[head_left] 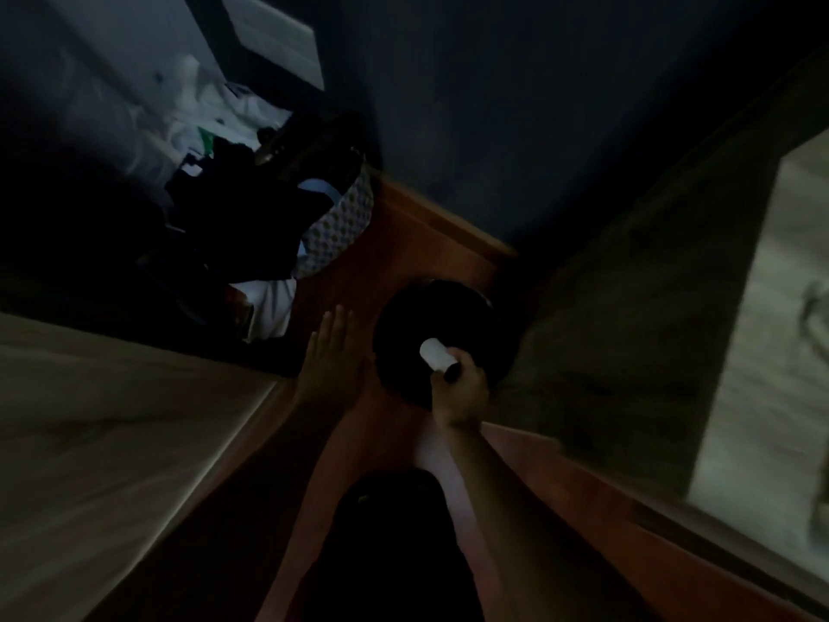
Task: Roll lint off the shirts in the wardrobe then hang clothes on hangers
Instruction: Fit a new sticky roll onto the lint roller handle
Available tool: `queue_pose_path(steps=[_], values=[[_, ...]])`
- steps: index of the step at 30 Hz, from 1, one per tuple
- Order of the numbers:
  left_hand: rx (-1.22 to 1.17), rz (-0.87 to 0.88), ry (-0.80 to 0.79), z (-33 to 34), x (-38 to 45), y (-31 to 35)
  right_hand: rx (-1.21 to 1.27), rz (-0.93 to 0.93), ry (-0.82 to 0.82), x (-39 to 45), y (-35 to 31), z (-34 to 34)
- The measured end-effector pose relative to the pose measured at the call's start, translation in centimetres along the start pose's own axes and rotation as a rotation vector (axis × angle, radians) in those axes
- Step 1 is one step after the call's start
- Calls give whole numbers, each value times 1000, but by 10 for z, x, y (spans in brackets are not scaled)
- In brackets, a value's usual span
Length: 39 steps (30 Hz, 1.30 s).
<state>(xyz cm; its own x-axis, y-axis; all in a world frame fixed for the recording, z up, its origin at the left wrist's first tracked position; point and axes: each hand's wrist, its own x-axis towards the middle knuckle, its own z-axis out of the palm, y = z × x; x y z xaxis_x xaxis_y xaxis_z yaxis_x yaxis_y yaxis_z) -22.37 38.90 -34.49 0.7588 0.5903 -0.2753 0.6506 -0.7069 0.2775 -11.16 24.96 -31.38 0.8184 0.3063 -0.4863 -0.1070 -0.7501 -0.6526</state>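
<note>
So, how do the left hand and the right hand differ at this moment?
The left hand is open, with flat fingers stretched forward, and it holds nothing; the right hand is closed around the dark handle of a lint roller. The left hand is over the reddish floor; the right hand is in front of a round black object, which is too dark to identify. Both reach forward on bare forearms.

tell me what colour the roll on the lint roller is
White, on the lint roller held in the right hand; head view.
</note>
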Motion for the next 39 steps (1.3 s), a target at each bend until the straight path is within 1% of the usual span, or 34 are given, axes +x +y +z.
queue_pose_path(steps=[4, 7, 9, 11, 14, 15, 16, 17, 18, 21, 22, 25, 28, 30, 31, 33, 34, 36, 37, 38, 39], values=[[64, 85, -145, 64, 32, -4, -142, -4, -58, 43, 42, 38], [100, 140, -177, 101, 56, -4, -277, -22, -112, 66, 68, 61], [130, 166, -184, 117, 68, -3, -294, -22, -128, 80, 79, 71], [102, 156, -218, 124, 74, -1, -337, -37, -131, 92, 87, 77], [64, 159, -191, 143, 81, -8, -411, -62, -152, 104, 95, 85], [52, 161, -239, 146, 80, -11, -424, -59, -155, 107, 96, 87], [91, 152, -313, 152, 80, -14, -430, -53, -155, 109, 97, 89], [74, 118, -374, 163, 81, -20, -431, -50, -154, 111, 97, 91], [55, 117, -399, 172, 83, -27, -428, -52, -150, 112, 97, 93], [2, 164, -384, 190, 88, -37, -396, -65, -132, 111, 94, 91], [15, 166, -406, 181, 86, -32, -391, -78, -128, 110, 92, 89], [37, 114, -391, 167, 84, -26, -413, -137, -143, 107, 88, 83], [-59, 103, -323, 148, 76, -11, -395, -124, -149, 104, 87, 79], [22, 106, -316, 141, 73, -6, -424, -123, -161, 101, 88, 78], [40, 80, -322, 138, 72, -5, -440, -125, -161, 100, 88, 76], [29, 46, -322, 133, 71, -1, -447, -125, -166, 96, 88, 72], [45, 61, -319, 128, 69, 1, -452, -121, -183, 92, 88, 69], [25, 43, -360, 106, 59, 7, -533, -101, -234, 82, 84, 62], [6, 45, -342, 93, 55, 11, -598, -92, -252, 75, 80, 57], [18, 78, -282, 82, 52, 13, -659, -92, -260, 68, 75, 51], [47, 114, -278, 69, 49, 15, -709, -99, -262, 59, 66, 43]])
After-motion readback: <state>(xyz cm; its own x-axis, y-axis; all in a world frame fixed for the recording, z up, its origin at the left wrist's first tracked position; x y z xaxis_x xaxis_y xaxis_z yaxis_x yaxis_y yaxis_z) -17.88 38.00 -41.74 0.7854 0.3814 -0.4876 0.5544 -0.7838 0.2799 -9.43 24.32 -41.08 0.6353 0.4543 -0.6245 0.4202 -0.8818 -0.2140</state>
